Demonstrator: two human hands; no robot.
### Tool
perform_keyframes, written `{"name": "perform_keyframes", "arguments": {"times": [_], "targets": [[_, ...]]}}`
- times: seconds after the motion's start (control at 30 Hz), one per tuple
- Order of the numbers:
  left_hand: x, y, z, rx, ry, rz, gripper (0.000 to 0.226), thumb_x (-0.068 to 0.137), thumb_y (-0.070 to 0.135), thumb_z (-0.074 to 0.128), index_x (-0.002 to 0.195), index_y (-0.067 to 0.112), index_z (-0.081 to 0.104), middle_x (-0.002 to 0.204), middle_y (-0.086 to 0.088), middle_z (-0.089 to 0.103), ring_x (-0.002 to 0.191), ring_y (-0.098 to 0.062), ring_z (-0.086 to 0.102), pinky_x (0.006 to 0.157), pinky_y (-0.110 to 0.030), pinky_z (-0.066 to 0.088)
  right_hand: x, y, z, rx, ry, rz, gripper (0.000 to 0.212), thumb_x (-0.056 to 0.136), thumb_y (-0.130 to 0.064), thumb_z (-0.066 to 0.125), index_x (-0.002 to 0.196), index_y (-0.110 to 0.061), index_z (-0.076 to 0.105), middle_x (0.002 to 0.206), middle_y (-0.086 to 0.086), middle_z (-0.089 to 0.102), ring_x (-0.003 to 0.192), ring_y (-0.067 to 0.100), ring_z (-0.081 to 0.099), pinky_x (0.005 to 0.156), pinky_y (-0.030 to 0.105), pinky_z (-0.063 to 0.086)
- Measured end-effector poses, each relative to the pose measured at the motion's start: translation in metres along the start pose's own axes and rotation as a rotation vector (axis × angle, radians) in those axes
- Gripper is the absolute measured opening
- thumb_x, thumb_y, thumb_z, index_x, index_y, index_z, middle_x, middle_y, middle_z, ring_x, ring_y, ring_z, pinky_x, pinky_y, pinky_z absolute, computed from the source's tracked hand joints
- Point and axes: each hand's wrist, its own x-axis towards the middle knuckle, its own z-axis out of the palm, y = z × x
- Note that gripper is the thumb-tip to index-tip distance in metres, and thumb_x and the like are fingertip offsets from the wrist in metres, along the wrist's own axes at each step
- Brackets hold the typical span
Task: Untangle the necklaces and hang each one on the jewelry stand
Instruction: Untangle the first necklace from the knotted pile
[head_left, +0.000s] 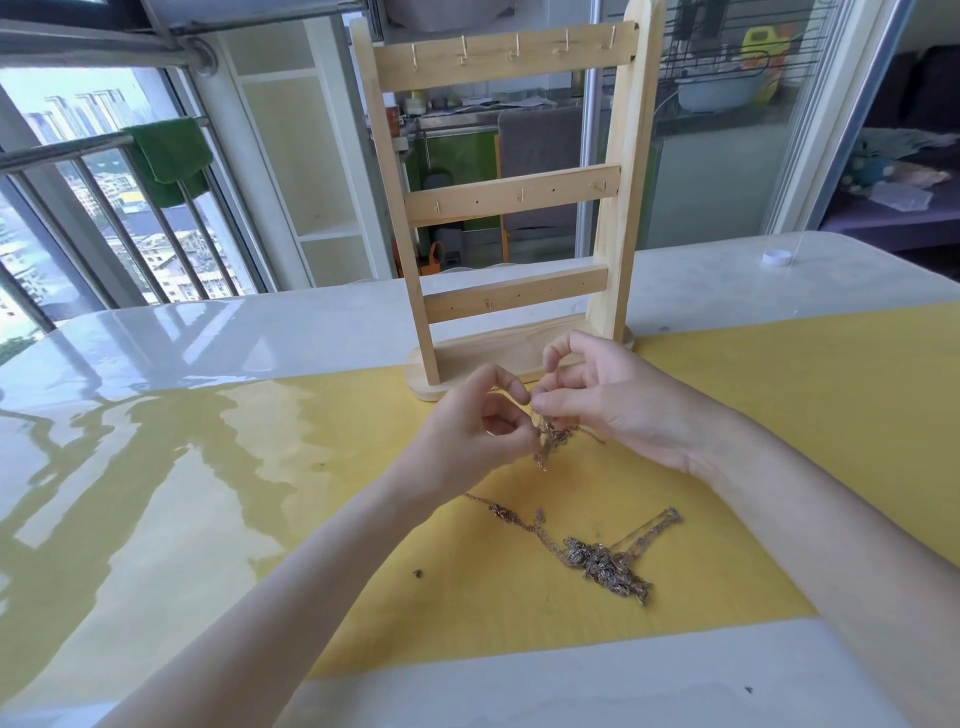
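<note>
Left hand (470, 428) and right hand (597, 400) both pinch a small knotted clump of thin metal chain (553, 441), fingers curled tight on it, raised above the yellow mat (753, 415). A second tangled pile of chain necklaces (602, 558) lies on the mat nearer the person. The pale wooden three-rail jewelry stand (511, 192) stands upright just behind the hands, hooks bare.

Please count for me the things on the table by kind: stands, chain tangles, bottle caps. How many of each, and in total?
Stand: 1
Chain tangles: 2, one held by both hands, one lying on the yellow mat
White cap: 1
Total: 4
</note>
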Motion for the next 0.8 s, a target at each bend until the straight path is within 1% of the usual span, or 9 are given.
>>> {"name": "perform_keyframes", "arguments": {"times": [0.13,0.23,0.27,0.33,0.4,0.47,0.6,0.73,0.8], "targets": [[0.0016,-0.0005,-0.0008,0.129,0.086,0.011,0.017,0.083,-0.002,0.059,0.081,0.014,0.055,0.068,0.002,0.061,0.053,-0.004,0.052,0.059,-0.016,0.046,-0.0008,-0.0025,0.0017,-0.142,0.027,-0.075,0.025,0.086,0.003,0.061,0.091,-0.014,0.044,0.078,0.000,0.059,0.076,0.022,0.058,0.078,0.034,0.048],[0.0016,-0.0013,-0.0020,0.229,0.131,0.024,0.017,0.081,0.001,0.061,0.073,0.016,0.059,0.063,0.007,0.062,0.055,-0.004,0.054,0.061,-0.020,0.047,-0.0010,-0.0039,0.0054,-0.232,0.049,-0.095,0.027,0.084,0.004,0.063,0.088,-0.014,0.044,0.076,0.000,0.058,0.067,0.020,0.059,0.072,0.030,0.048],[0.0014,-0.0008,-0.0030,0.185,0.127,0.003,0.017,0.082,0.001,0.061,0.072,0.015,0.060,0.062,0.007,0.062,0.055,-0.004,0.054,0.060,-0.019,0.048,-0.0011,-0.0043,0.0056,-0.240,0.058,-0.104,0.027,0.084,0.005,0.063,0.088,-0.014,0.044,0.076,0.001,0.058,0.066,0.020,0.060,0.071,0.031,0.048],[0.0000,0.0021,-0.0055,-0.046,0.085,-0.095,0.017,0.087,0.002,0.059,0.074,0.012,0.061,0.062,0.006,0.061,0.056,-0.003,0.053,0.060,-0.017,0.050,-0.0010,-0.0052,0.0042,-0.233,0.075,-0.119,0.027,0.082,0.005,0.065,0.090,-0.012,0.046,0.078,0.004,0.058,0.069,0.023,0.061,0.071,0.033,0.048],[-0.0011,0.0057,-0.0075,-0.310,0.032,-0.188,0.017,0.091,0.004,0.057,0.076,0.011,0.059,0.060,0.008,0.058,0.057,-0.005,0.050,0.061,-0.017,0.050,-0.0011,-0.0058,0.0024,-0.201,0.085,-0.122,0.027,0.081,0.003,0.068,0.094,-0.011,0.049,0.080,0.004,0.059,0.071,0.019,0.061,0.073,0.030,0.049],[-0.0004,0.0067,-0.0086,-0.437,0.024,-0.216,0.017,0.091,0.005,0.057,0.075,0.012,0.057,0.061,0.007,0.057,0.058,-0.007,0.049,0.061,-0.017,0.050,-0.0009,-0.0060,0.0012,-0.169,0.084,-0.116,0.028,0.080,0.001,0.070,0.096,-0.013,0.052,0.082,0.002,0.059,0.072,0.014,0.062,0.075,0.026,0.050],[0.0009,0.0053,-0.0071,-0.423,0.058,-0.221,0.016,0.090,0.006,0.059,0.076,0.013,0.057,0.063,0.006,0.059,0.057,-0.007,0.049,0.060,-0.017,0.050,-0.0010,-0.0068,0.0015,-0.194,0.083,-0.115,0.032,0.078,-0.001,0.073,0.101,-0.014,0.054,0.086,0.000,0.059,0.076,0.013,0.063,0.077,0.027,0.052],[0.0017,0.0023,-0.0054,-0.395,0.085,-0.218,0.014,0.090,0.005,0.059,0.078,0.012,0.056,0.057,0.007,0.056,0.058,-0.007,0.050,0.059,-0.016,0.050,-0.0022,-0.0084,0.0045,-0.281,0.057,-0.129,0.036,0.078,0.001,0.073,0.103,-0.016,0.053,0.091,0.002,0.057,0.073,0.012,0.062,0.068,0.022,0.049],[0.0016,0.0019,-0.0048,-0.365,0.087,-0.210,0.013,0.090,0.004,0.058,0.079,0.011,0.056,0.056,0.007,0.055,0.059,-0.008,0.051,0.059,-0.017,0.050,-0.0022,-0.0088,0.0068,-0.339,0.046,-0.140,0.035,0.078,0.002,0.071,0.101,-0.019,0.053,0.092,0.002,0.056,0.072,0.011,0.061,0.067,0.022,0.049]]}}
